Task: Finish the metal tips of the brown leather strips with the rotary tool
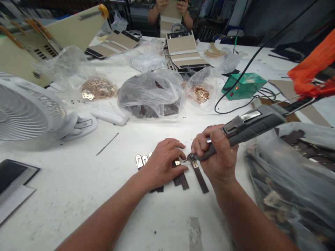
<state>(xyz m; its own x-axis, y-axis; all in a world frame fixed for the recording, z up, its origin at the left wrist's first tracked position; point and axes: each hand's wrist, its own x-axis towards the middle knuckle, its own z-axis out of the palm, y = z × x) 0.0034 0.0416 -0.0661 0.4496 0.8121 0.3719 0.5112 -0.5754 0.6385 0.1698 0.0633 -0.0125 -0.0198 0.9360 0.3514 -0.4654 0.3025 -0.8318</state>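
My right hand (218, 153) is wrapped around a grey electric screwdriver (251, 125), tilted with its bit down to the left. The bit's tip is close to the metal end of a dark strap (200, 179) lying on the table. To the left, my left hand (167, 158) rests over several more dark straps (183, 181), thumb and fingers apart. Between them shows a strap's small metal plate (177, 163). Silvery metal clasps (138, 161) stick out past the back of this hand, which hides the middle of those straps.
Behind the hands are a plastic bag of dark pieces (151, 96), gold-coloured metal parts (98, 89) and a green power box (243, 85). A white fan (28, 108) stands left; a large plastic bag (285, 195) lies right. A person (171, 15) holds a beige panel across the table.
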